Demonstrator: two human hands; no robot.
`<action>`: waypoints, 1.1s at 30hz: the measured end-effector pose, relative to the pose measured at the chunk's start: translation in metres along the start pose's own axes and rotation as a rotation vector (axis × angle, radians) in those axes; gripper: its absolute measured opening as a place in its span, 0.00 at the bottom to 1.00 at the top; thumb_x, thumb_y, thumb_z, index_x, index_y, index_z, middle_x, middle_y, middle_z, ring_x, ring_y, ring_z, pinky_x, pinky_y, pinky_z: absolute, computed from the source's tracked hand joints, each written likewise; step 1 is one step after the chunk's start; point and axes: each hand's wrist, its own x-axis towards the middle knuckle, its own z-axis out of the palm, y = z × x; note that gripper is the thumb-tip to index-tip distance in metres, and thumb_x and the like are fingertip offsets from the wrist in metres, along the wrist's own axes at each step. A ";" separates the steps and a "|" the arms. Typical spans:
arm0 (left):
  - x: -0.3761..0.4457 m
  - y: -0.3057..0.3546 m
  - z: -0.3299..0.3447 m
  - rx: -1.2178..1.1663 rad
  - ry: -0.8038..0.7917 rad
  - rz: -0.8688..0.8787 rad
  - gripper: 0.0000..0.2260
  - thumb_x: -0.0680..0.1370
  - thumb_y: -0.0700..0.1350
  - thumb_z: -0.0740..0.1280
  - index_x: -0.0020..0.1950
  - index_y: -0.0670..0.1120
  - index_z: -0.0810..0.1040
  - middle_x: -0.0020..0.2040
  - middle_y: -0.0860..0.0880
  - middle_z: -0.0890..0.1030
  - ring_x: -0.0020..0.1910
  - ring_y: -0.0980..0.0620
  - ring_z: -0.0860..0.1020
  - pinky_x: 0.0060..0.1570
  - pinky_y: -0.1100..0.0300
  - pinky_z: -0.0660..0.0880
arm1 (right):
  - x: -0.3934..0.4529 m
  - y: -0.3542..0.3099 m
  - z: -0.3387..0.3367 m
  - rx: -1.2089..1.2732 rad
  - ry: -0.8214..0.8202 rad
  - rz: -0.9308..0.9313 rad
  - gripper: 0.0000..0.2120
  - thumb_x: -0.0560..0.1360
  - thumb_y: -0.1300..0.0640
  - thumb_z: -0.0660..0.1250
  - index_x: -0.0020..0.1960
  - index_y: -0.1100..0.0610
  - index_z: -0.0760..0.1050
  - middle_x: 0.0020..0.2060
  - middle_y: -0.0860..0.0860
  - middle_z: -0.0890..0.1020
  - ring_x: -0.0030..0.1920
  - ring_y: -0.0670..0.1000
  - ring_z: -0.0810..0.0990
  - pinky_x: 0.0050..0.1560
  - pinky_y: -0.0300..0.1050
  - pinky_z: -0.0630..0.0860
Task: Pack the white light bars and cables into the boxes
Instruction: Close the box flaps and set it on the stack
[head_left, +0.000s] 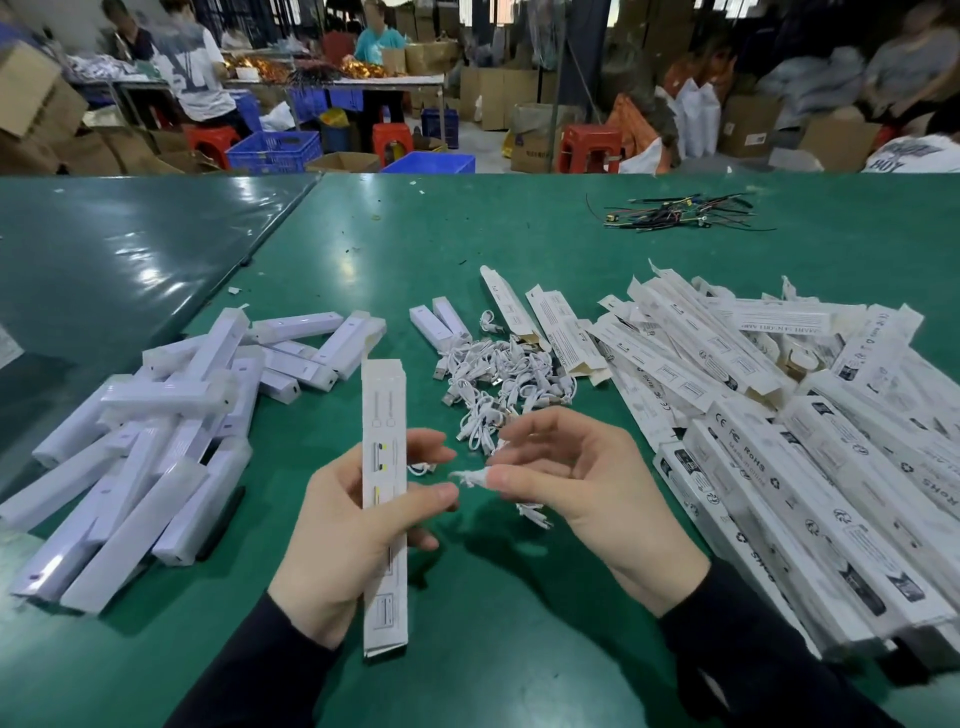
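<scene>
Centrally, left hand grips box, green table open nearby

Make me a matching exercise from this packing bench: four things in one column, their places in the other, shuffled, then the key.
1. light bars
2. coiled white cables
3. pile of boxes
4. dark loose wires

A. table middle, beyond the hands
B. far side of the table
C. heaped on the left
D. stacked on the right

Pairs: 1-C, 2-A, 3-D, 4-B
</scene>
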 end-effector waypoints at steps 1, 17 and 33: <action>-0.001 0.001 0.001 -0.004 -0.032 0.032 0.19 0.60 0.34 0.77 0.49 0.45 0.83 0.46 0.44 0.85 0.34 0.49 0.82 0.27 0.62 0.76 | 0.000 0.000 0.001 0.043 -0.021 0.028 0.13 0.65 0.68 0.78 0.42 0.51 0.83 0.38 0.55 0.86 0.36 0.50 0.82 0.45 0.46 0.81; -0.004 0.009 -0.004 -0.099 -0.166 0.072 0.17 0.54 0.41 0.79 0.41 0.51 0.85 0.34 0.41 0.83 0.19 0.53 0.72 0.20 0.67 0.69 | -0.005 -0.010 0.002 0.434 -0.477 0.530 0.14 0.69 0.49 0.72 0.48 0.57 0.86 0.47 0.52 0.86 0.45 0.50 0.85 0.44 0.37 0.80; -0.001 0.006 -0.003 -0.137 -0.236 -0.037 0.14 0.63 0.45 0.77 0.46 0.45 0.82 0.41 0.43 0.82 0.18 0.51 0.71 0.20 0.65 0.69 | 0.004 -0.010 -0.007 0.460 -0.095 0.352 0.11 0.60 0.64 0.75 0.43 0.60 0.86 0.40 0.55 0.86 0.36 0.47 0.83 0.36 0.34 0.79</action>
